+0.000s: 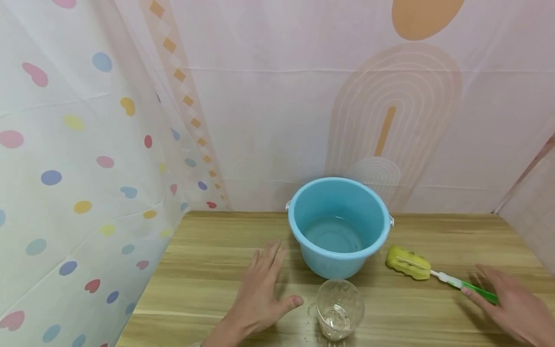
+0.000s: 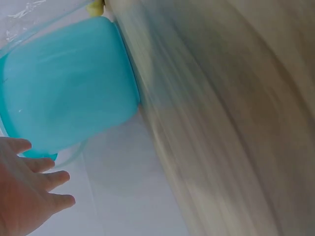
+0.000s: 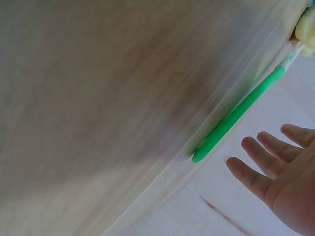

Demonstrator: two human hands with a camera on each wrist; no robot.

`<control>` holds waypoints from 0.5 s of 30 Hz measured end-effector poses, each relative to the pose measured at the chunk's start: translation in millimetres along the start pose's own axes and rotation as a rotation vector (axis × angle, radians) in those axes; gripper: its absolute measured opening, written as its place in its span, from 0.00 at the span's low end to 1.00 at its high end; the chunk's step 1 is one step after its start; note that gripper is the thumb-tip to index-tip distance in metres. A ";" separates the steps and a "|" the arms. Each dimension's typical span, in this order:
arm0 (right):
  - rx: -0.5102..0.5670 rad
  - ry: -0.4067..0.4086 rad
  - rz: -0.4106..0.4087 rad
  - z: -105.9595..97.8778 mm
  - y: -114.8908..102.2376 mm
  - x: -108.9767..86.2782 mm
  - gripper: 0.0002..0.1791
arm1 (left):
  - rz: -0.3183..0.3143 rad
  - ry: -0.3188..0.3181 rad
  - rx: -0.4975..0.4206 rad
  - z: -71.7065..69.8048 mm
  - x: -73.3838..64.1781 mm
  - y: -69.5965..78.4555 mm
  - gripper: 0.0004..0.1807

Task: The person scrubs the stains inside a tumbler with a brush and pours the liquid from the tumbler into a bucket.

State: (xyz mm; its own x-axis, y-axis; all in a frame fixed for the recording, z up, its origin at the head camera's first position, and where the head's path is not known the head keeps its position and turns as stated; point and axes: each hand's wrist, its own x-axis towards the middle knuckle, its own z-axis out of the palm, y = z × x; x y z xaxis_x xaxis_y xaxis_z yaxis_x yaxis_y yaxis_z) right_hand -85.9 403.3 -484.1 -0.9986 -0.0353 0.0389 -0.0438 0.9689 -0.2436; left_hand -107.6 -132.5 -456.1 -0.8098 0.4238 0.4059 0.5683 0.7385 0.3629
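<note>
The sponge-headed bottle brush [image 1: 407, 262] lies slantwise at the lower right of the head view, on a wood-grain table [image 1: 208, 289]. Left of it, just below the frame's middle, stands a light-blue bucket [image 1: 334, 265] with white fittings at its sides and a shallow layer of clear liquid [image 1: 334, 235] inside. A clear mug [image 1: 340, 308] stands upright at the bottom centre, directly in front of the bucket, its handle turned left. A pale patterned curtain [image 1: 269, 115] fills the upper frame, and a spotted cloth [image 1: 86, 140] hangs at the left. The brush has a ridged yellow sponge, a white neck and a green handle, whose far end the right hand [image 1: 513, 301] hides in the head view. That hand is spread over the handle, holding nothing; the right-wrist view shows its fingers apart from the green end, though whether the thumb touches cannot be told. The left hand [image 1: 260, 291] is spread wide too, grasping nothing, its thumb pointing towards the mug, near but apart.
</note>
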 end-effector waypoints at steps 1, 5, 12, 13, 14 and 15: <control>-0.003 -0.020 0.010 -0.7 0.2 0.2 0.48 | 0.004 -0.001 -0.007 0.5 0.5 1.3 0.61; -0.002 -0.047 0.014 -1.8 0.6 0.7 0.45 | 0.013 -0.025 -0.046 1.5 2.0 7.3 0.61; -0.007 -0.058 0.024 -2.4 -0.5 0.0 0.41 | 0.037 -0.064 -0.137 8.4 3.2 17.0 0.60; -0.006 -0.053 0.024 -2.1 -0.2 -0.3 0.41 | 0.042 -0.063 -0.146 9.5 3.4 18.7 0.61; -0.003 -0.049 0.025 -1.5 0.3 -0.8 0.40 | 0.049 -0.061 -0.155 10.5 3.6 20.5 0.61; -0.001 -0.047 0.026 -0.9 0.7 -0.9 0.40 | 0.058 -0.058 -0.157 11.8 3.4 22.1 0.62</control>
State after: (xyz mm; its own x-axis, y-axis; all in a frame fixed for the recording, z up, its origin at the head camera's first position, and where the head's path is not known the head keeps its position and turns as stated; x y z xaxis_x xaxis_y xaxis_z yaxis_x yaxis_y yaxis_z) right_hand -85.0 404.3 -483.4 -0.9997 -0.0212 -0.0131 -0.0174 0.9698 -0.2435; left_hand -99.5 -108.6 -456.6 -0.7791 0.4965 0.3826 0.6268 0.6227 0.4684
